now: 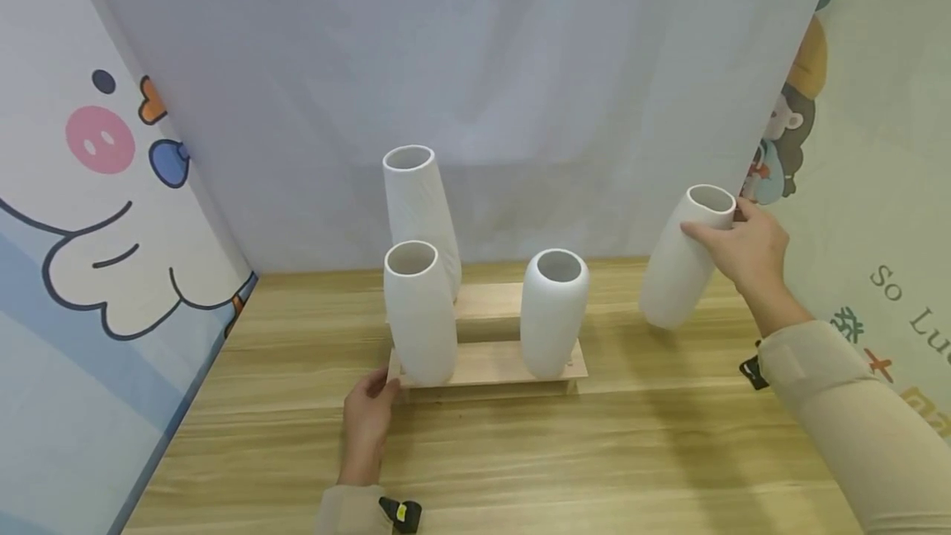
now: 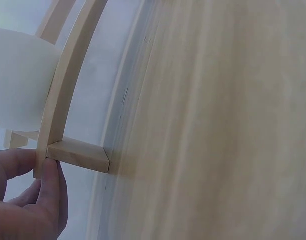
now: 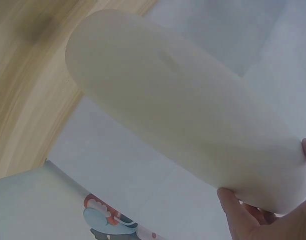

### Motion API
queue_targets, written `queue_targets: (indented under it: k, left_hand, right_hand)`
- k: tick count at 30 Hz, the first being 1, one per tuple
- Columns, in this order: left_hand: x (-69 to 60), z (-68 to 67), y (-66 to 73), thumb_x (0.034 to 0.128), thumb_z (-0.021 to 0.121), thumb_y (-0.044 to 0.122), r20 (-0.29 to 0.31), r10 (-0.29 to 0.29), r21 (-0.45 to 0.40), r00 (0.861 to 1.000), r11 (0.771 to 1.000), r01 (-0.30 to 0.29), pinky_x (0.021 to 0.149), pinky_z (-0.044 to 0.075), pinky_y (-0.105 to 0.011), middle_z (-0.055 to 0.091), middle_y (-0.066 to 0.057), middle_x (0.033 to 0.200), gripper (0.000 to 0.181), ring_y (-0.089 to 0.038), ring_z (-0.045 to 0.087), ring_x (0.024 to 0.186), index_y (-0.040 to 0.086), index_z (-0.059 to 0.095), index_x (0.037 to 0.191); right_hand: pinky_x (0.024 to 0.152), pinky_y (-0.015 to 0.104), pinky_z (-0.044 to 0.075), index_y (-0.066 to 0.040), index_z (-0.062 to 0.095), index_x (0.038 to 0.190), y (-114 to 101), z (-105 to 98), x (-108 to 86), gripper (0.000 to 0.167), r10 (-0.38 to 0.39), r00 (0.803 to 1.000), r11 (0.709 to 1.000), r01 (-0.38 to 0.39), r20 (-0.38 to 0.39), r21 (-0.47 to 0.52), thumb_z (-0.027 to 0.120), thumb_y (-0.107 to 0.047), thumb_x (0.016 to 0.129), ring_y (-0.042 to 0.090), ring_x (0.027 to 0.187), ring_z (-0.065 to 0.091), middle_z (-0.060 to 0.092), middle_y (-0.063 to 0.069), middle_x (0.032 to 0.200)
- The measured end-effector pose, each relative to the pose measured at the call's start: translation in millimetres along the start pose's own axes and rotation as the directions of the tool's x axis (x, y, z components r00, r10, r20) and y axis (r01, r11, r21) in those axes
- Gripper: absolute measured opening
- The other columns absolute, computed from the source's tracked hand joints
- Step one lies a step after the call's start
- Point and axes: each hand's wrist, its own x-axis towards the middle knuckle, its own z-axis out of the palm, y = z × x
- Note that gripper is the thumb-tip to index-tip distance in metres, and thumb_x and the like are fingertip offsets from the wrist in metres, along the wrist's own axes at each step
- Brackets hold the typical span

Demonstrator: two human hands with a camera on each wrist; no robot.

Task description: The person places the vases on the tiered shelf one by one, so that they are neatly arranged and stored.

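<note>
My right hand (image 1: 749,248) grips a white vase (image 1: 678,271) near its rim, thumb on one side and fingers on the other. This vase tilts, and its base seems raised off the table at the right. At the left front corner of a two-step wooden stand (image 1: 486,363), my left hand (image 1: 366,415) pinches the end of the lower board (image 2: 68,85). Two white vases, one at the left (image 1: 421,320) and one at the right (image 1: 551,320), stand on the lower step. Behind the left one rises a taller white vase (image 1: 419,205) with a textured surface; its base is partly hidden.
The stand sits on a wood-grain table (image 1: 520,461). A plain pale cloth (image 1: 505,89) hangs behind it. Printed panels border the table, a cartoon one (image 1: 96,213) at the left and one with lettering (image 1: 877,213) at the right.
</note>
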Motion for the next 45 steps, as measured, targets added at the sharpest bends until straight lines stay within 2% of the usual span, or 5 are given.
queue_targets:
  k: [11,20,26,31,45]
  left_hand:
    - [-1.3,-0.2,1.7,0.0976,0.054,0.004,0.004,-0.002,-0.011,1.0,1.0,0.003,0.089,0.048,-0.035,0.053,-0.031,0.126,0.037,-0.037,0.053,0.113,-0.014,0.051,0.13]
    - [-0.4,0.0,0.9,0.0969,0.054,0.002,-0.003,0.001,-0.017,1.0,1.0,-0.001,0.084,0.049,-0.028,0.054,-0.031,0.125,0.036,-0.036,0.054,0.112,-0.014,0.052,0.129]
    - [-1.9,-0.8,1.9,0.0971,0.054,0.003,0.0,-0.001,-0.009,1.0,1.0,0.001,0.088,0.048,-0.034,0.054,-0.031,0.126,0.037,-0.037,0.054,0.112,-0.013,0.052,0.13]
    - [-2.7,-1.3,2.9,0.0978,0.054,0.004,0.009,-0.013,-0.012,1.0,1.0,0.013,0.093,0.047,-0.041,0.053,-0.031,0.127,0.037,-0.038,0.053,0.114,-0.013,0.051,0.131]
    - [-2.0,-1.5,2.7,0.098,0.054,0.004,0.009,-0.019,-0.007,1.0,1.0,0.02,0.094,0.046,-0.041,0.053,-0.031,0.128,0.037,-0.039,0.052,0.116,-0.012,0.051,0.131]
  right_hand:
    - [0.091,0.054,0.046,0.003,0.051,0.137,-15.2,-1.6,-0.2,0.073,-0.033,0.999,0.999,0.033,0.008,0.03,0.073,-0.043,0.083,0.041,0.114,0.052,0.055,0.027,0.126]
    - [0.09,0.057,0.046,0.002,0.05,0.135,-29.0,-2.9,-0.7,0.074,-0.041,0.998,0.999,0.04,0.042,0.033,0.071,-0.047,0.084,0.043,0.115,0.049,0.052,0.026,0.13]
    - [0.089,0.057,0.046,0.004,0.053,0.129,-35.2,-1.6,0.6,0.069,-0.06,0.997,0.998,0.059,0.04,0.032,0.073,-0.044,0.084,0.043,0.112,0.052,0.055,0.027,0.127]
    - [0.09,0.057,0.046,0.002,0.052,0.134,-42.2,-0.4,1.4,0.074,-0.068,0.996,0.997,0.066,0.057,0.048,0.074,-0.046,0.082,0.043,0.113,0.051,0.054,0.028,0.13]
    - [0.093,0.056,0.043,0.0,0.052,0.136,-67.9,4.1,1.4,0.074,-0.099,0.993,0.993,0.094,0.066,0.07,0.075,-0.045,0.082,0.04,0.115,0.051,0.055,0.024,0.131]
